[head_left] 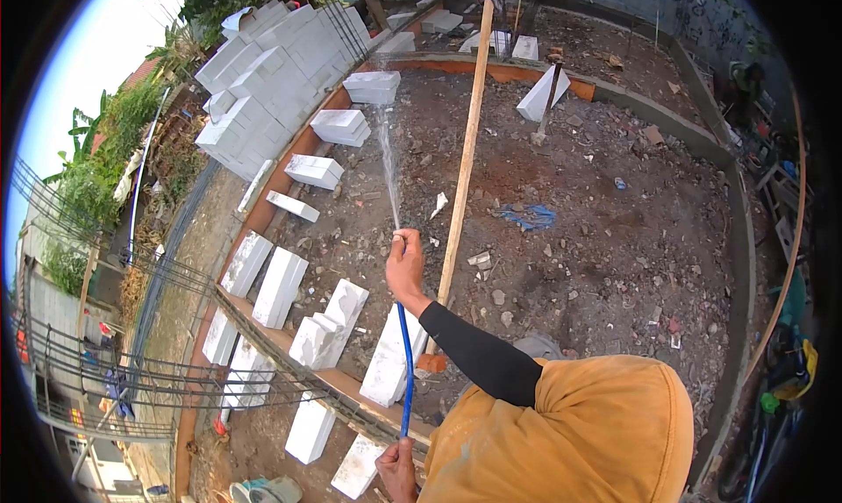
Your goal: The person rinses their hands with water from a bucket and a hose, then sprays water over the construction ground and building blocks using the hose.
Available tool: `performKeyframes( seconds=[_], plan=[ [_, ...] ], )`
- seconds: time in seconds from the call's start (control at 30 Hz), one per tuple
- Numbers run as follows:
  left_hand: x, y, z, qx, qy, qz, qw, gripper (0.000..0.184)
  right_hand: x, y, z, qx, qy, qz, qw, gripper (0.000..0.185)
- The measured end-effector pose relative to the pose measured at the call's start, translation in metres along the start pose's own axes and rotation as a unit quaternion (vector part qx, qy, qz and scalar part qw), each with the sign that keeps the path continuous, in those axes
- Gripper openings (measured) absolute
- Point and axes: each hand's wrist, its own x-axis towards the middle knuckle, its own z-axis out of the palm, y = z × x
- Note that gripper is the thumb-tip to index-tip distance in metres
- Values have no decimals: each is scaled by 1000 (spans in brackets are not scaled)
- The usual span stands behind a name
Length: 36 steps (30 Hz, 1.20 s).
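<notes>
A blue hose (408,371) runs upward between my two hands. My right hand (405,264) is closed round its upper end, near the middle of the view, and a stream of water (389,165) sprays from there toward the white blocks (372,86) at the top. Lower down, my left hand (397,470) grips the same hose, its fingers wrapped round it. Several more white blocks (279,285) lie on the ground to the left of the hose.
A wooden pole (467,161) stretches from the top toward my arm. White blocks are stacked high (289,69) at the upper left. Steel bars (167,371) cross the lower left. Rubble, a blue plastic scrap (528,215) and a concrete edge (741,240) lie to the right.
</notes>
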Motion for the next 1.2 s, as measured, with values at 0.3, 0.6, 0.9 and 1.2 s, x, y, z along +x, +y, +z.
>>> performKeyframes(
  seconds=[0.3, 0.6, 0.9, 1.2],
  plan=[
    [7, -8, 0, -10, 3, 9, 1000, 35, 12, 8, 2, -3, 32, -63, 997, 12],
    [13, 0, 8, 0, -15, 25, 1000, 36, 19, -26, -3, 34, 62, -49, 996, 13],
    [17, -6, 13, -45, 11, 28, 999, 33, 21, -32, 2, 16, 80, -87, 993, 14],
    [17, -1, 16, -33, 19, 37, 999, 35, 21, -25, 5, 15, 83, -68, 994, 15]
  ],
)
